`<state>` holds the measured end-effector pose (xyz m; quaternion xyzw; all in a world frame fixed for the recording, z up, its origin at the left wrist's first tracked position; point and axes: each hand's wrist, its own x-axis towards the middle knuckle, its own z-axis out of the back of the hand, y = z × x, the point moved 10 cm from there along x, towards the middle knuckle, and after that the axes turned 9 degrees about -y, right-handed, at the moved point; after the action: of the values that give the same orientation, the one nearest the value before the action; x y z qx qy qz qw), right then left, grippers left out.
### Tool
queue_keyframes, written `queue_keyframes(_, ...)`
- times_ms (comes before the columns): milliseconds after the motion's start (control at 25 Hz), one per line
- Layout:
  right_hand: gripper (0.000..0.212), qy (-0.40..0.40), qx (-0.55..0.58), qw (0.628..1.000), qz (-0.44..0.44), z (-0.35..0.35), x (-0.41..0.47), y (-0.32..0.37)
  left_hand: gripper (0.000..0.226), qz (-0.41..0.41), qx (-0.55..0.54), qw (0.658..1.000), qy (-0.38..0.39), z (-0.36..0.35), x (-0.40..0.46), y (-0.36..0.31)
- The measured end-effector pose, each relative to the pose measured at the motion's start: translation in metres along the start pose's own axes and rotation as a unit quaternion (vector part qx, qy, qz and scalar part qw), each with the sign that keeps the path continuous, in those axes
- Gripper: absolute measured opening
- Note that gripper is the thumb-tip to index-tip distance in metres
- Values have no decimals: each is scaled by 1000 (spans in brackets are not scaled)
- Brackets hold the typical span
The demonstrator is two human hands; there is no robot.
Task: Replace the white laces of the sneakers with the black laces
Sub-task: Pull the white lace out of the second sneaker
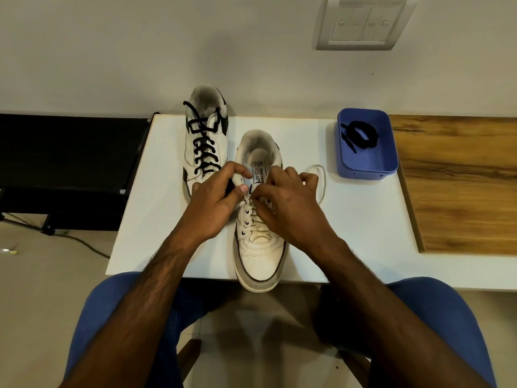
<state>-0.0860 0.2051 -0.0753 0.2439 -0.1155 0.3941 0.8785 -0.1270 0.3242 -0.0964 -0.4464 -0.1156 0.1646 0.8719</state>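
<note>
Two white sneakers stand on the white table [167, 247]. The far left sneaker [205, 135] is laced with a black lace [202, 148]. The near sneaker [258, 247] points its toe at me over the table's front edge and carries a white lace [321, 177], partly threaded, with a loose loop lying to its right. My left hand [215, 200] grips the left upper edge of the near sneaker at the top eyelets. My right hand [285, 203] pinches the white lace over the tongue. A coiled black lace [361, 135] lies in the blue tray.
A blue plastic tray [386, 163] sits at the table's back right. A wooden surface [458, 186] adjoins the table on the right. A black bench [70, 163] stands to the left. A switch plate [363, 22] is on the wall. My knees in blue trousers are below the table.
</note>
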Motion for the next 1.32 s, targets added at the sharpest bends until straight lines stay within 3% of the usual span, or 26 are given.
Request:
queue_keyframes(280,20,-97,26,993,-64,42,1,-33,15,-7,8,1000,2,0,1,1)
queue_keyframes(520,14,-2,29,999,-18,2,-2,-2,15,-9,0,1000,-2,0,0,1)
queue_keyframes(600,11,-4,12,1000,-16,0,0,-1,15,-7,1,1000,0,0,0,1)
queue_keyframes(840,21,-104,52,988,-102,51,5,-46,15,-10,-6,1000,2,-1,1,4)
queue_keyframes(1040,20,-55,58,993,-85,37,4,-36,15,-16,8,1000,5,-4,0,2)
queue_keyframes(1200,17,3,150,978,-145,39,0,-68,32,-90,140,985,-47,0,0,-9)
queue_keyframes(1320,21,75,119,980,-142,28,-5,-75,28,-138,221,963,-68,2,-4,-22)
